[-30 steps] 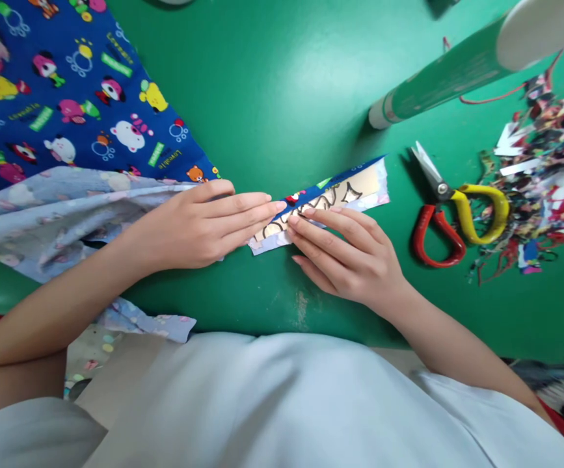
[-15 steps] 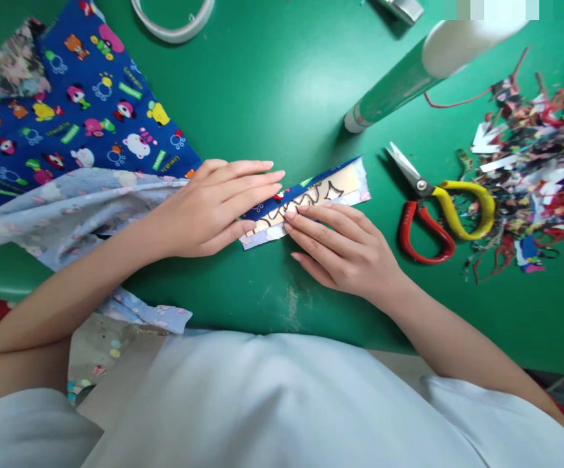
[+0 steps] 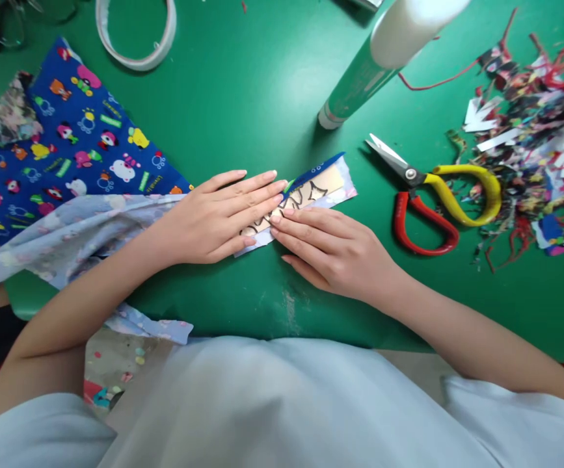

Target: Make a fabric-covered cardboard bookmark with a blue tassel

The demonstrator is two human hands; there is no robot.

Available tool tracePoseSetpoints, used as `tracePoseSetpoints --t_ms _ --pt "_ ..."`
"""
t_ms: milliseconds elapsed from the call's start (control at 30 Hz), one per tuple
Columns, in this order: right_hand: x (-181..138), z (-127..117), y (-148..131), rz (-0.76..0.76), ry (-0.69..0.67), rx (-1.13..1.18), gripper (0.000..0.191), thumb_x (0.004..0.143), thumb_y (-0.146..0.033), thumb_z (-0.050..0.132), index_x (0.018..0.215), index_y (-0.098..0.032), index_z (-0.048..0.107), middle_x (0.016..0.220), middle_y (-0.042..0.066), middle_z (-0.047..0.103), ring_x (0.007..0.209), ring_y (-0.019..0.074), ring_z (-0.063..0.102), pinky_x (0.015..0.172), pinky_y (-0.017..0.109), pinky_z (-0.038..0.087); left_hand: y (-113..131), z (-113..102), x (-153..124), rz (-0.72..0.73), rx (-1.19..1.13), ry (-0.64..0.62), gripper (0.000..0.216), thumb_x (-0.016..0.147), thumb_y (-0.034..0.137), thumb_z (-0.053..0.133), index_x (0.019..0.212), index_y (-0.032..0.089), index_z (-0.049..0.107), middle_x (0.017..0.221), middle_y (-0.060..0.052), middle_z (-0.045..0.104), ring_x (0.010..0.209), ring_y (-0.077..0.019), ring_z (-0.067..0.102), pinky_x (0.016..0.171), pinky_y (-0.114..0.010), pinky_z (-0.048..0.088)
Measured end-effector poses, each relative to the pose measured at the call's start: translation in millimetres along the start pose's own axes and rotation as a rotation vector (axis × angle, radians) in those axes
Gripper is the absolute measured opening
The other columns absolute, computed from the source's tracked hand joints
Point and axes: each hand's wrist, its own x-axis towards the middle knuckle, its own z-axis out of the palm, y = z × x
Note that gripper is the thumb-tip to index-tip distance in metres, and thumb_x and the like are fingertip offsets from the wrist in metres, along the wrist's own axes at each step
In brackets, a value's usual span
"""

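Pressing down an edge is the step in hand, as I judge it from my end. The strip [image 3: 333, 181], cream w/ black drawn lines, lies on the green counter [image 3: 242, 104] just under the fingers, mid-view, its far end aimed approx. at 2 o'clock. Blue printed edging [image 3: 318, 170] runs along its 12 o'clock side; pale edging [image 3: 344, 194] shows along the 6 o'clock side.

My left hand [image 3: 223, 214] is flat over the near end, fingers long & a bit spread, tips by the blue edging, thumb at the pale side. My right hand [image 3: 335, 253] has its fingers stretched & close together, tips on the drawn lines; thumb apart from them, so no pinch that I can see. What's under the left palm: can't tell.

Next move, IMO, calls for light, even pressure along the blue edging toward the 2 o'clock end, w/ the other hand pinning the strip so it doesn't skid or skew.

Rest, clockwise from the strip: upright green-white tube [image 3: 360, 84] at 1, scissors [image 3: 411, 175] near 3, scrap heap [image 3: 550, 117] farther out btwn 2 & 3, pale cloth [image 3: 116, 221] at 9 by the left forearm, blue printed fabric [image 3: 91, 149] btwn 9 & 10, white ring [image 3: 162, 45] btwn 10 & 11.
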Motion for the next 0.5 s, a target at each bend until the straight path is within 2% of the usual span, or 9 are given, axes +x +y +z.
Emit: tracePoseSetpoints --t_ms 267,500 --pt "5.9 -3.0 -0.8 -0.02 0.026 -0.062 0.033 0.094 -0.025 0.059 0.125 -0.012 0.063 0.13 0.005 0.067 0.118 0.0217 0.067 0.101 0.036 0.058 7.7 -4.6 3.4 -0.058 0.074 -0.004 0.054 0.102 0.044 0.039 0.148 0.016 0.042 0.157 -0.008 0.04 0.149 -0.0229 0.034 0.124 -0.041 0.024" --pt "3.0 -6.7 1.4 -0.083 0.02 -0.066 0.037 0.092 -0.024 0.062 0.126 -0.009 0.063 0.133 0.01 0.065 0.123 0.0234 0.063 0.104 0.037 0.057 1.2 -20.5 16.5 -0.089 -0.153 -0.048 0.05 0.102 0.037 0.039 0.146 0.017 0.046 0.15 -0.011 0.049 0.146 -0.0285 0.04 0.12 -0.048 0.03"
